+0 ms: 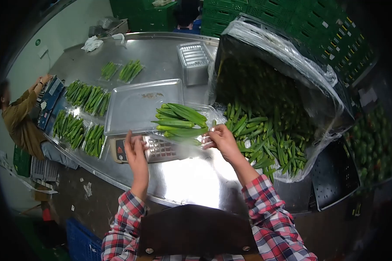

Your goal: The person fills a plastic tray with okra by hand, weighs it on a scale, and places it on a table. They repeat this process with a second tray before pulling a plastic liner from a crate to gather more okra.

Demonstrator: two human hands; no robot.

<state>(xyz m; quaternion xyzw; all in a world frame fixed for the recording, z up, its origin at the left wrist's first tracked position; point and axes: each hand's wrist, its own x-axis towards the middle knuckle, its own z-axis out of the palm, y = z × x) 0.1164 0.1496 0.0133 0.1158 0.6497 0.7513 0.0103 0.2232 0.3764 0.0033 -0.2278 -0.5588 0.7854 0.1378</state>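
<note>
The right hand (222, 141) pinches its fingers on the right end of what looks like a blurred clear tray (186, 140) of okra pods (178, 123), by the metal pan's (139, 104) right edge, while the left hand (137, 156), fingers apart, is over the scale (161, 150).

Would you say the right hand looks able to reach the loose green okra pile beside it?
Probably yes: the right hand is close, and the near side of the loose green okra pile looks uncovered.
</note>
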